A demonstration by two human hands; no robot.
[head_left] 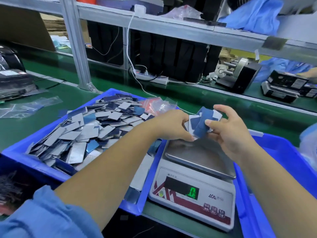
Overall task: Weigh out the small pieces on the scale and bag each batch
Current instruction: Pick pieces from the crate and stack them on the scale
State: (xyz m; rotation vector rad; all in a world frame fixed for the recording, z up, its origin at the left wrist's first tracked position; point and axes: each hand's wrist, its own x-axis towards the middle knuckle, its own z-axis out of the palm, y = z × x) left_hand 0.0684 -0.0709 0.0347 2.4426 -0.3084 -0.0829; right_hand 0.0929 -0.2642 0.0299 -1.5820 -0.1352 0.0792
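Partly hidden: our left forearm covers the near right corner of the blue tray [20, 156]; the second blue bin [277, 170] runs off the right edge. Scale [193, 182] display blurred, one green digit legible. Item: small pieces [199, 125], flat rounded rectangles, blue one face, pale grey the other; a fanned bunch held above the steel pan, left hand [171, 125] and right hand [229, 130] both with fingers curled and pinching it. Bulk stock heaped in the tray. Setting: green bench [72, 98], grey shelving [171, 30] behind, small bags [154, 104] at the tray's far corner.
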